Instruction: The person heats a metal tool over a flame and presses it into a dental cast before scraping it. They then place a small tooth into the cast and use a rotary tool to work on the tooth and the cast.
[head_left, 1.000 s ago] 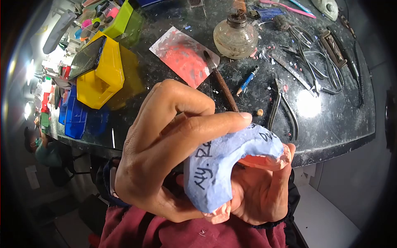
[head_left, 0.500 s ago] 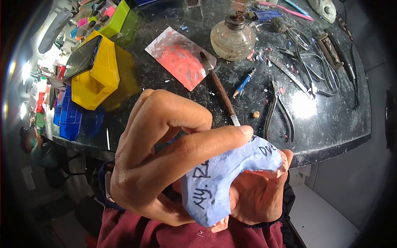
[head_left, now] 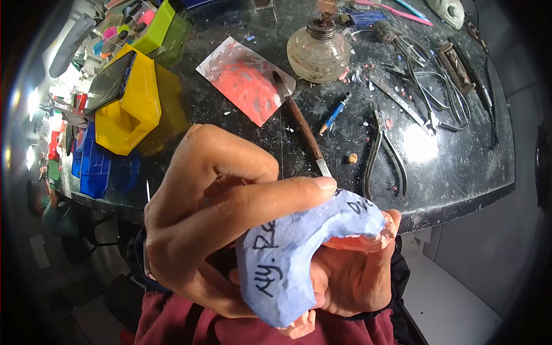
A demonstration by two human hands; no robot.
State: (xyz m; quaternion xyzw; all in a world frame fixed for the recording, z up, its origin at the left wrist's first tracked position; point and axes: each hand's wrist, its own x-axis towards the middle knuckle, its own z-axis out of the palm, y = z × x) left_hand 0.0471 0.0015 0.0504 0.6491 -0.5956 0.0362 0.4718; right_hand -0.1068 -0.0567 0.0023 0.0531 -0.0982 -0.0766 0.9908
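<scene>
A blue, horseshoe-shaped plaster model (head_left: 293, 236) with black handwriting is held close to my body, its written face turned up. Pink material shows along its inner and lower edges. My left hand (head_left: 213, 218) grips it from the left, the thumb lying across its top edge and the fingers curled. From below and the right, my right hand (head_left: 359, 276) supports it, with fingers partly hidden behind the model. Just beyond the model lies a wooden-handled knife (head_left: 302, 123), its upper blade resting on a pink wax sheet (head_left: 244, 86).
On the dark table (head_left: 460, 190) are a glass burner (head_left: 318, 53), pliers (head_left: 382, 152), a blue pencil (head_left: 335, 114), a small tan piece (head_left: 352, 158) and several metal tools. A yellow bin (head_left: 129, 115) with a phone (head_left: 112, 80) stands left, beside a blue bin (head_left: 95, 167). Another person (head_left: 57, 215) is far left.
My hands and the model have shifted slightly left, and the model is tilted a little differently. The table items appear slightly shifted left and up in view.
</scene>
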